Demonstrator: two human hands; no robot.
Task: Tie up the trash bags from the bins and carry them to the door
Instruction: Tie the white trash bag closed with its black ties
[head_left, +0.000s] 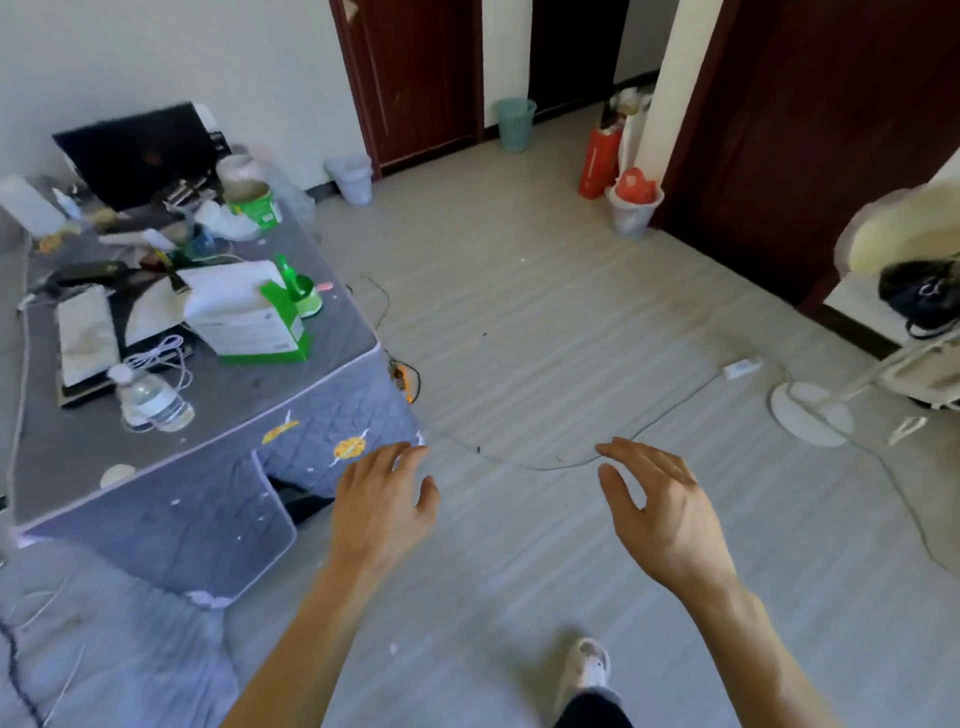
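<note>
I see a teal slatted bin (515, 123), two white bins (352, 178) (632, 210), one holding red trash (637, 186), dark red-brown doors (423, 78), and a grey-blue quilted table cover (218, 499) with yellow motifs.

Left hand (382, 506) and right hand (657, 512) hover empty and relaxed — a red-filled bin (631, 215) stands beside the dark door (810, 156).

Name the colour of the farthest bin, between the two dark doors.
The farthest bin is pale teal, clearest in the head view.
</note>
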